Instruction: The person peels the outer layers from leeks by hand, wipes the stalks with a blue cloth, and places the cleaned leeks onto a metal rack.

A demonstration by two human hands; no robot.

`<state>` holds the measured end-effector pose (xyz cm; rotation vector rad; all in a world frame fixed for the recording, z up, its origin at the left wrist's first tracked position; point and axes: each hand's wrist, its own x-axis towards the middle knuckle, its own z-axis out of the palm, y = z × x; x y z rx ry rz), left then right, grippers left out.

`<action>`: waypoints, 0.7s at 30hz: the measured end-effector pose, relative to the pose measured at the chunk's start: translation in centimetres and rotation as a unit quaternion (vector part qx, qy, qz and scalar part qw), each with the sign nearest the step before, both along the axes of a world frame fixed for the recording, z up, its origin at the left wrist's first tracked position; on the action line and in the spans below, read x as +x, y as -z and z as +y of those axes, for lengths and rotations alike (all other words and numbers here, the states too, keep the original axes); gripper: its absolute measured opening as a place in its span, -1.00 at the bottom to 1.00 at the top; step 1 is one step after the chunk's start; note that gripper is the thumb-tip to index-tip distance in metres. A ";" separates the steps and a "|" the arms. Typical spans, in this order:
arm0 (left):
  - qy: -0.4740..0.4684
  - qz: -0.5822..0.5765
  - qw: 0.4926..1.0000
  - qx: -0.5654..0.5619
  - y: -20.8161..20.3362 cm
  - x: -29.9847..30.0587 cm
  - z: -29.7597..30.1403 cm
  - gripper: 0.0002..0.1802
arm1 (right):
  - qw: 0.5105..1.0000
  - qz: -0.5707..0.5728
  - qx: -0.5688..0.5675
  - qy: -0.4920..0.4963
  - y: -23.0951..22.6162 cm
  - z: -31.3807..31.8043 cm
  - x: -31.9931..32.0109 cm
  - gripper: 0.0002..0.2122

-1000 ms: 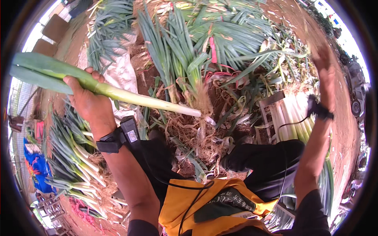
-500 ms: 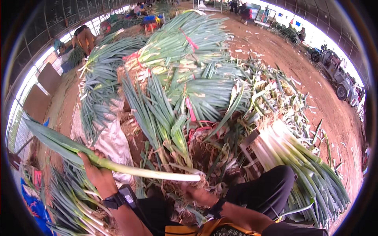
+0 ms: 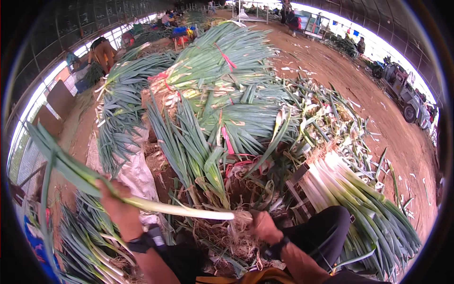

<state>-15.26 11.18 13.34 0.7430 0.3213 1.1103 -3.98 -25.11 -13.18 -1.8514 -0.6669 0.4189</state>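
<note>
Many leeks form the broad heap, largest of all, beyond the held leek. Next in size come a fan of pale-stemmed leeks, right of the held leek, and loose leeks below its green end. The held leek slants gently down to its white tip; a narrow leaf hangs at its green part, and a root tuft sits just beside that tip.

A hard sideways tug could snap the slender stem, as only the left hand seems to support it; the dangling leaf might snag on the loose leeks.

That hand wraps the held leek where green pales, its wrist below. The right hand curls beyond the white tip, fingers bent; whether it pinches any roots, I cannot tell.
</note>
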 end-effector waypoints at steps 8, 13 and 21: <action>-0.054 0.125 0.986 0.096 0.3 1.9 -2.4 -0.66 | 0.989 0.012 -0.144 -0.014 1.0 0.7 -2.3 -0.71; -0.031 0.103 0.994 0.025 1.6 3.0 -5.1 -0.63 | 0.973 -0.011 -0.229 -0.005 1.7 1.5 -2.7 -0.76; -0.208 0.198 0.904 0.318 -1.3 -2.1 -0.5 -0.64 | 0.935 -0.247 -0.235 -0.100 -1.1 2.8 -1.2 -0.68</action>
